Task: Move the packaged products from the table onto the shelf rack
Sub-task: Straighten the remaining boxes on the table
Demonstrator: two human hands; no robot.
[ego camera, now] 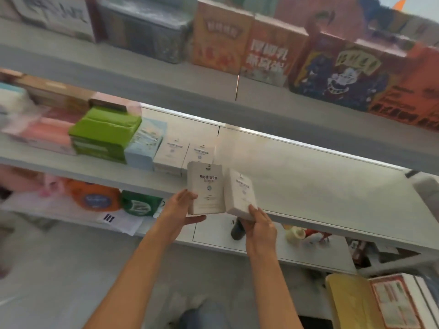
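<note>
I hold two white printed boxes up at the front edge of the middle shelf [308,176]. My left hand [183,210] grips the left box [206,186] upright from its lower left side, thumb under it. My right hand [259,226] grips the right box [240,193] at its lower corner; that box is tilted to the right. The two boxes touch along one edge. Two matching white boxes [183,155] stand on the shelf just behind them.
A pale blue pack [145,143], a green pack [104,134] and pink packs [45,131] fill the middle shelf's left part. Large colourful boxes [268,46] line the top shelf. The lower shelf holds an orange pack [95,198], a dark bottle [237,230] and a small cream bottle [294,235].
</note>
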